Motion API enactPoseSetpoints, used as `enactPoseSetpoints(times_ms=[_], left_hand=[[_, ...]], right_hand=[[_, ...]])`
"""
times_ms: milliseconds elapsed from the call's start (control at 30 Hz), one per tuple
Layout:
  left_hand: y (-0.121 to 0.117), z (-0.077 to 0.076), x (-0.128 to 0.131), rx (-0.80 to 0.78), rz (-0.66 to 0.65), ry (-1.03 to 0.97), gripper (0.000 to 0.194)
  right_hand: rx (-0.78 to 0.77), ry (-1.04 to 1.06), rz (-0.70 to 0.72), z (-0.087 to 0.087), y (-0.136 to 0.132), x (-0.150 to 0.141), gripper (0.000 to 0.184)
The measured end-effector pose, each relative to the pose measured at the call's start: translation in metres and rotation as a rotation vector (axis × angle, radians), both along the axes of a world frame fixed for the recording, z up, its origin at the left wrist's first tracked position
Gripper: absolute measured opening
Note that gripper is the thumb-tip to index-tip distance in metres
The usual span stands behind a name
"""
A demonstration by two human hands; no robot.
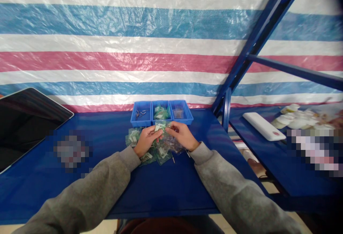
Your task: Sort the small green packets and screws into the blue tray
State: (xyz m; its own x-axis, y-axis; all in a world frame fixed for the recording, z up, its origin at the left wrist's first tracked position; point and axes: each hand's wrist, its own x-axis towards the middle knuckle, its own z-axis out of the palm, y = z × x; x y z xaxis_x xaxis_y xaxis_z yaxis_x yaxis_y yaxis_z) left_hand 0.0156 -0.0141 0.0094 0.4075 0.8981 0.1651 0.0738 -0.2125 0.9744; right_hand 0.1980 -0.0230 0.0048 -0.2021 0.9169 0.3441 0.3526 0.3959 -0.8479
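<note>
My left hand (147,140) and my right hand (183,134) pinch a small greenish clear plastic bag (160,123) between them, just in front of three blue bins. Pale pieces show inside the bag, too small to name. Below the hands lies a loose pile of similar green-tinted bags (162,152), with darker clear bags (174,144) on its right side. A thin metal pin (173,160) sticks out at the pile's front edge. The left bin (141,123) has several metal pins in it, the middle bin (160,111) green-tinted bags, and the right bin (189,116) clear bags with brownish contents.
A large black-screened panel (29,119) leans at the left of the blue table (160,198). On the right, a blue metal frame (241,66) rises by the table's edge. Beyond it, another blue table (281,162) bears a white case (264,126) and pale bagged items (302,119).
</note>
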Motion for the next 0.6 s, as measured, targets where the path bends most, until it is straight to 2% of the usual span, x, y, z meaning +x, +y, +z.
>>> enactPoseSetpoints(times_ms=[100,300,467,600], left_hand=[[0.001,0.0,0.0,0.006,-0.011,-0.001,0.026],[-0.001,0.002,0.0,0.005,0.002,-0.062,0.024],[0.002,-0.004,0.0,-0.01,0.01,-0.066,0.026],[0.005,-0.008,0.0,-0.017,0.005,-0.039,0.026]], right_hand=[[-0.02,-0.013,0.042,0.0,-0.001,-0.001,0.027],[-0.008,-0.005,0.014,0.0,0.001,0.0,0.022],[-0.05,-0.009,0.087,0.001,0.0,0.0,0.02],[-0.069,0.0,0.071,0.001,0.0,-0.001,0.019]])
